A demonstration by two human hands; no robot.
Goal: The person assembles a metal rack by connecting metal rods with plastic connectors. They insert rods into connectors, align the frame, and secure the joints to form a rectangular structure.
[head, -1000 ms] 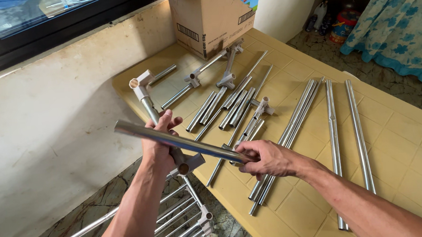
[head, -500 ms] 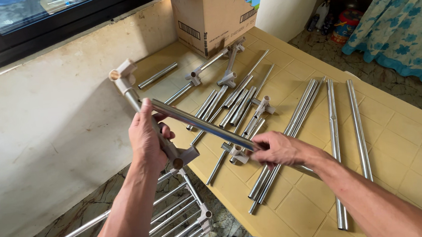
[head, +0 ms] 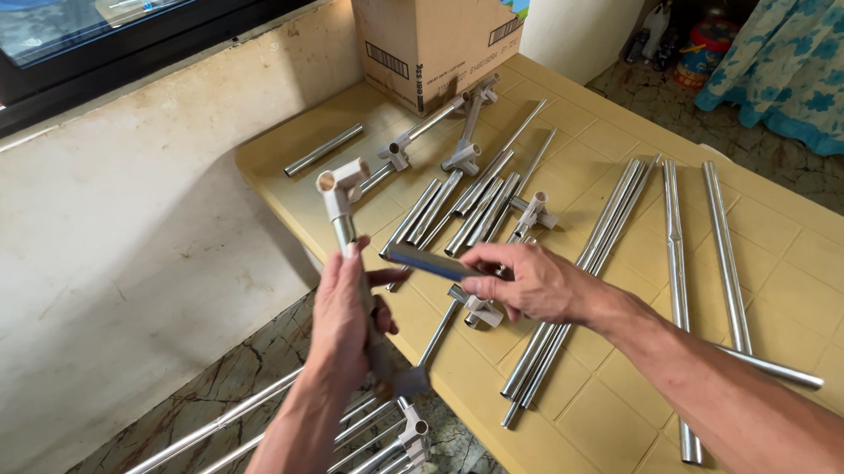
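In the middle of the frame the left hand (head: 343, 318) is wrapped shut around a metal tube (head: 346, 235) that stands nearly upright, its top end capped by a pale plastic joint (head: 338, 183) with open sockets; a second joint (head: 408, 378) shows below the wrist at the tube's lower end. Just to the right, the right hand (head: 536, 280) is closed on a second tube (head: 424, 261), pinched between thumb and fingertips, with its free end pointing left and almost meeting the left hand's fingers; the far end of this tube comes out behind the forearm at lower right. Both hands hover over the near left edge of the yellow tiled counter (head: 827, 285). On the counter behind them lie loose tubes with joints (head: 468, 188) in a fan, and long plain tubes (head: 674, 247) run side by side toward the right. A cardboard box (head: 426, 36) stands at the counter's far end, top centre. At lower left, on the stone floor, rests a rack of parallel tubes (head: 289, 458)
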